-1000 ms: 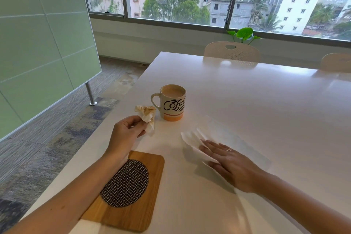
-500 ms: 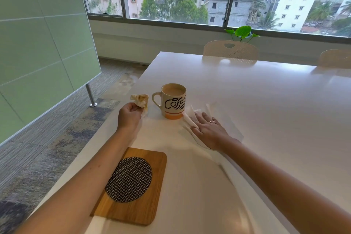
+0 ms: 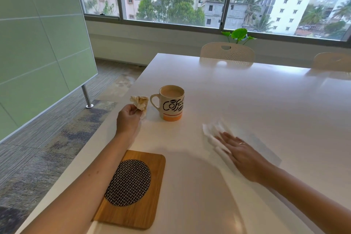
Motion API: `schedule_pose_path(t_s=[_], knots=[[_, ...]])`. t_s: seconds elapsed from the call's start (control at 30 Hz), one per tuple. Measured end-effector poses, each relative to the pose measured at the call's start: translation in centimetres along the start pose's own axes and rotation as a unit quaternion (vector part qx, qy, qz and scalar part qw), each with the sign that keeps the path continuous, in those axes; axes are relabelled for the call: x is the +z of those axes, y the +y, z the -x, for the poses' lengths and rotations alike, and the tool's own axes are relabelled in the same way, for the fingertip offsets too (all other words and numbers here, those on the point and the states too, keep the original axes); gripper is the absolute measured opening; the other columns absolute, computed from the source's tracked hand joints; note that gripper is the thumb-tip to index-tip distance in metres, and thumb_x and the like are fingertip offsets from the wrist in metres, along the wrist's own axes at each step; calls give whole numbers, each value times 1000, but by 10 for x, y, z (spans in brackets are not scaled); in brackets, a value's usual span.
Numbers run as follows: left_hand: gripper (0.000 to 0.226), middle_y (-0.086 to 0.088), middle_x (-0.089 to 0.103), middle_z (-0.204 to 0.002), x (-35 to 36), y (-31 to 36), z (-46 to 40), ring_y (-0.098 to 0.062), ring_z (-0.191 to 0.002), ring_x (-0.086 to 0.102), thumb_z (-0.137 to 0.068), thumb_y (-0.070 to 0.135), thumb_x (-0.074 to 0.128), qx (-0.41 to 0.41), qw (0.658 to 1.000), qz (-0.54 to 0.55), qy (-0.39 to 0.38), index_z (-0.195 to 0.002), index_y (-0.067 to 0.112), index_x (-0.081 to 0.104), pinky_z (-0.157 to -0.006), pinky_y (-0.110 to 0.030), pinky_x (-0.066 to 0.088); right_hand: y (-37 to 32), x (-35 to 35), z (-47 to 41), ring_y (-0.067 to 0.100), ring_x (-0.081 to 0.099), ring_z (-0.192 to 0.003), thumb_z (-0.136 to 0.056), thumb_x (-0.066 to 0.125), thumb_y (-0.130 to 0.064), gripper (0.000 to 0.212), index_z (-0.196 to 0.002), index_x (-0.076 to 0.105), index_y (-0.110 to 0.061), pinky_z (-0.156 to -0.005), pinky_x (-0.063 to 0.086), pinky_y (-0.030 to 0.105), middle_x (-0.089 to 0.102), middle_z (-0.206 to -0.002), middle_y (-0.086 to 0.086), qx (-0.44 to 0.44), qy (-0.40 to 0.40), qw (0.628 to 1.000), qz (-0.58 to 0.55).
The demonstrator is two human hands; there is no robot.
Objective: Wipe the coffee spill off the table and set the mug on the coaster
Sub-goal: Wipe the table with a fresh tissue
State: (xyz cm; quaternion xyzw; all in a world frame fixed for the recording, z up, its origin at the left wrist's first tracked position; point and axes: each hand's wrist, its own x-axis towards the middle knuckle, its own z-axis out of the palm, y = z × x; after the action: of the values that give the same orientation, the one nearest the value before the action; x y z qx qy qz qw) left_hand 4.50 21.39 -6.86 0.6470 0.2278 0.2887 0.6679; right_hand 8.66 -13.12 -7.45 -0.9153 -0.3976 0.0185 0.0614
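A cream mug (image 3: 171,103) with black lettering and an orange base stands on the white table (image 3: 247,100), full of milky coffee. Just left of it my left hand (image 3: 128,119) grips a crumpled, coffee-stained tissue (image 3: 139,101). To the mug's right my right hand (image 3: 243,155) lies flat, fingers together, pressing a white tissue (image 3: 212,135) against the tabletop; both are motion-blurred. A wooden coaster (image 3: 133,190) with a round woven black-and-white inlay lies near the front edge, partly under my left forearm. No spill shows on the table.
The table's left edge (image 3: 121,104) runs close to my left hand, with carpet below. Two pale chairs (image 3: 227,52) stand at the far side. A green partition (image 3: 38,43) on a metal leg stands to the left.
My right hand slid the white tissue from beside the mug to the right and toward me. The left hand stayed by the mug's handle with the stained tissue.
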Motion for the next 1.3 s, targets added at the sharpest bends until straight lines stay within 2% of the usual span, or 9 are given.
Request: schedule_pose_path(t_s=[0.07, 0.17, 0.27, 0.53, 0.73, 0.93, 1.13, 1.23, 1.3], knots=[[3, -3, 70, -93, 1, 0, 1, -18, -89, 62, -86, 19, 66, 9, 1000, -16, 2, -87, 21, 67, -84, -34, 49, 22, -1, -11, 16, 1, -147, -97, 10, -46, 47, -142, -3, -45, -118, 9, 35, -2, -158, -7, 66, -7, 997, 27], [7, -7, 70, -96, 1, 0, 0, -21, -92, 62, -86, 19, 66, 5, 1000, -12, -4, -92, 17, 68, -86, -36, 49, 44, -4, -37, 20, 1, -147, -98, 15, -47, 52, -148, 3, -36, -118, 7, 38, 0, -160, -3, 151, -15, 988, 34], [11, -9, 70, -98, 0, -1, 0, -23, -93, 63, -86, 21, 66, 7, 1000, -20, -1, -95, 14, 68, -86, -38, 50, 44, -5, -66, 21, 4, -147, -97, 16, -52, 56, -149, 3, -33, -118, 8, 41, 3, -160, -1, 159, -2, 987, 25], [7, -3, 71, -93, -1, -1, 0, -19, -89, 63, -85, 27, 67, 13, 999, -30, 3, -88, 21, 68, -84, -37, 50, -8, 5, -109, 12, 0, -146, -99, 11, -45, 55, -149, 1, -25, -116, 4, 32, 2, -159, -3, 49, -19, 999, 8], [3, -5, 71, -98, -1, -2, -1, -21, -94, 64, -85, 27, 67, 16, 999, -39, 3, -88, 25, 67, -87, -38, 51, -48, 9, -60, 4, -5, -142, -98, 11, -47, 51, -146, 0, -34, -114, -4, 28, -4, -153, -13, -79, -26, 996, -25], [9, -8, 70, -99, -1, -3, -1, -22, -92, 63, -85, 28, 68, 19, 999, -39, -6, -90, 21, 66, -88, -39, 50, -62, -1, 15, 6, 0, -146, -98, 15, -45, 55, -150, 13, -27, -119, 3, 27, 6, -159, -7, -132, -34, 990, -29], [13, -7, 70, -99, -1, -3, -2, -20, -89, 62, -84, 31, 69, 19, 999, -34, -10, -90, 20, 67, -85, -36, 49, -53, -4, 78, -7, -23, -137, -86, -8, -59, 61, -144, -14, -41, -113, -12, 17, -21, -153, -19, -25, -63, 997, -24], [14, -6, 70, -97, 0, -4, -2, -19, -85, 60, -84, 31, 68, 20, 999, -39, -8, -92, 20, 66, -81, -35, 49, -36, -4, 99, 4, -22, -141, -83, -20, -52, 57, -137, -25, -36, -114, -11, 21, -29, -149, -13, 67, -56, 996, 22], [14, -4, 70, -95, 0, -5, -2, -17, -84, 60, -84, 33, 68, 26, 998, -51, -6, -91, 21, 67, -77, -30, 49, -15, -3, 109, 17, -18, -144, -83, -11, -44, 61, -141, -24, -32, -116, -3, 33, -28, -152, -5, 155, -61, 982, 92]])
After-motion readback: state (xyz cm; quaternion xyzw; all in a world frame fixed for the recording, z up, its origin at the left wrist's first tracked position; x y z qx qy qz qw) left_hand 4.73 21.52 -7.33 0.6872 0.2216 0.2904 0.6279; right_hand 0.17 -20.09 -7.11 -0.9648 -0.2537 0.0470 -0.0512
